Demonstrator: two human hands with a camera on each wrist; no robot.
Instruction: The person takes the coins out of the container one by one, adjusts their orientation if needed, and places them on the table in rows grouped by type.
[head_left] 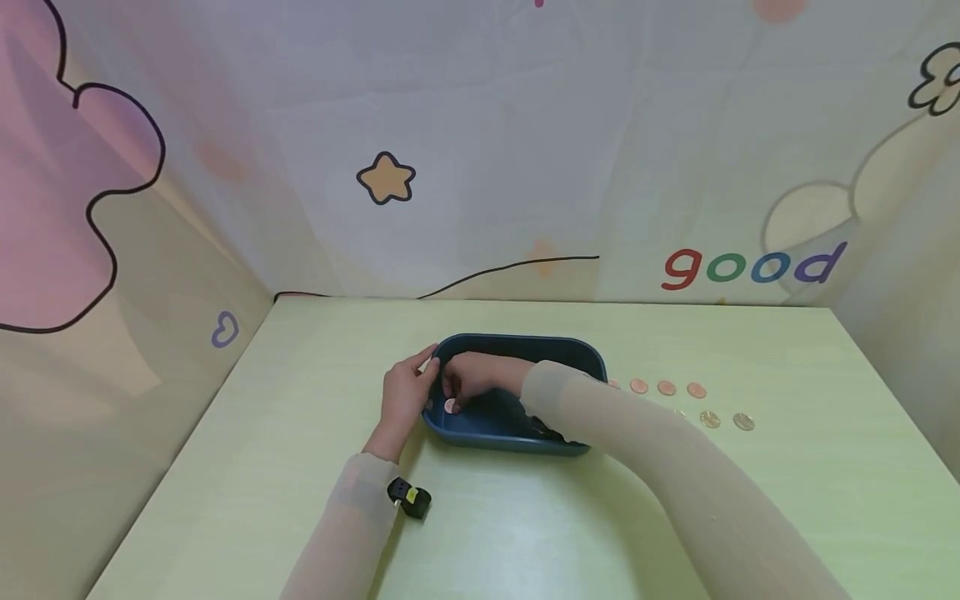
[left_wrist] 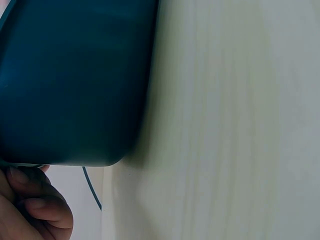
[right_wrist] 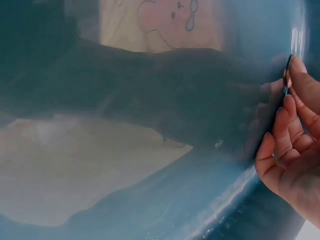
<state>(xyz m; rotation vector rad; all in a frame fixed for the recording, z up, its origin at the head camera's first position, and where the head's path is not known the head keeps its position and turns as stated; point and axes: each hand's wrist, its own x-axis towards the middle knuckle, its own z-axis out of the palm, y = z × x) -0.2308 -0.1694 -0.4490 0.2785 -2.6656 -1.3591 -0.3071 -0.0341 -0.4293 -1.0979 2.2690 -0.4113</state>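
Observation:
A dark blue oblong plastic tub (head_left: 495, 444) stands on the table. My left hand (head_left: 406, 392) grips the rim at the tub's left end; in the left wrist view, the curled fingers (left_wrist: 45, 202) show beside the tub's wall (left_wrist: 75, 90). Reaching across into the tub, my right hand (head_left: 474, 375) pinches a copper-coloured coin (head_left: 450, 406) low at the left end. In the right wrist view that coin (right_wrist: 286, 77) appears edge-on at the thumb, close to the tub's shiny bottom (right_wrist: 150, 100).
Right of the tub lies a row of copper-coloured coins (head_left: 667, 387), partly hidden by the right sleeve (head_left: 637, 425). Nearer the front are a gold-toned coin (head_left: 710, 419) and a silvery coin (head_left: 744, 422). A printed cloth (head_left: 487, 167) hangs behind the pale green table (head_left: 262, 500).

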